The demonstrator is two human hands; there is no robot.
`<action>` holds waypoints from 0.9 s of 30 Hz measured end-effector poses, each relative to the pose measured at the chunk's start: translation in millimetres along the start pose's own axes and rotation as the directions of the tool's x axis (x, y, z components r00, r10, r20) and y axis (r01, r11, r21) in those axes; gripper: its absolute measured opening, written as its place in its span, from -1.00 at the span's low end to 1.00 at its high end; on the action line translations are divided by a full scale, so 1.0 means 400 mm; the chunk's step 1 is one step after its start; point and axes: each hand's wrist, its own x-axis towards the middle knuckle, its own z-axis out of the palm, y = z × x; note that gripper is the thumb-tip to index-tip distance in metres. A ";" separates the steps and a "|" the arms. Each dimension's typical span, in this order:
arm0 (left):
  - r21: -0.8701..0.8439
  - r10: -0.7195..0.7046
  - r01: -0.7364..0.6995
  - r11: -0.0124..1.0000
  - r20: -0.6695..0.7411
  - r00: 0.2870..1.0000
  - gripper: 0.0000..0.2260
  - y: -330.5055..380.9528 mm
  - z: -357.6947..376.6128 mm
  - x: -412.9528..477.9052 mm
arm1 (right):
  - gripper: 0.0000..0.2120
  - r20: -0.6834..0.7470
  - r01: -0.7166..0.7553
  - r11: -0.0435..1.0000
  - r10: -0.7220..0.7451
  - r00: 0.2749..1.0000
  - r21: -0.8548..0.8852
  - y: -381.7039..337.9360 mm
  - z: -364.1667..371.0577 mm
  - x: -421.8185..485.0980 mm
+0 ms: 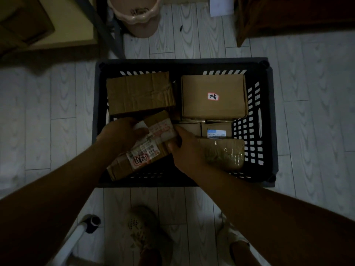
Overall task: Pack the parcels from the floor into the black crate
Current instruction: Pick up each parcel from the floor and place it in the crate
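Head view: a labelled cardboard parcel [148, 145] is held tilted inside the black crate [182, 62], clasped by curled fingers [173, 145] of the left hand [120, 132] and right hand [185, 150].

Your single head-worn camera looks steeply down, wide-angle, facing forward over the floor [307, 112]; the black crate [192, 63] sits near, mid-frame, your own shoes [140, 225] at the bottom edge, almost directly below the lens.

A beige bin [134, 14] on the pale plank floor [307, 93], dark wooden furniture [288, 16] to its right, white paper [219, 6] between
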 end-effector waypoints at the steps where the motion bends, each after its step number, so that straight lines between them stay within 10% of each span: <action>1: -0.033 -0.024 0.024 0.999 -0.004 1.000 -0.56 -0.001 -0.004 -0.009 | -0.69 -0.048 -0.015 0.999 0.013 0.999 -0.031 -0.001 -0.008 -0.002; 9: -0.094 -0.024 0.027 0.995 0.032 0.999 -0.55 -0.013 0.025 -0.072 | -0.65 0.042 -0.135 0.990 0.137 0.990 -0.038 0.003 0.000 -0.006; 14: -0.295 0.046 -0.153 0.943 -0.338 0.940 -0.29 0.082 0.016 -0.119 | -0.55 -0.172 -0.098 0.992 0.083 0.982 -0.079 0.015 -0.109 -0.048; 20: -0.395 0.165 -0.196 0.898 -0.110 0.980 -0.33 0.255 0.181 -0.156 | -0.36 -0.248 -0.245 0.927 0.175 0.953 -0.286 0.121 -0.282 -0.106; 27: -0.279 0.381 -0.355 0.892 0.042 0.924 -0.16 0.333 0.290 -0.095 | -0.32 -0.029 -0.102 0.594 0.131 0.991 -0.798 0.227 -0.331 -0.079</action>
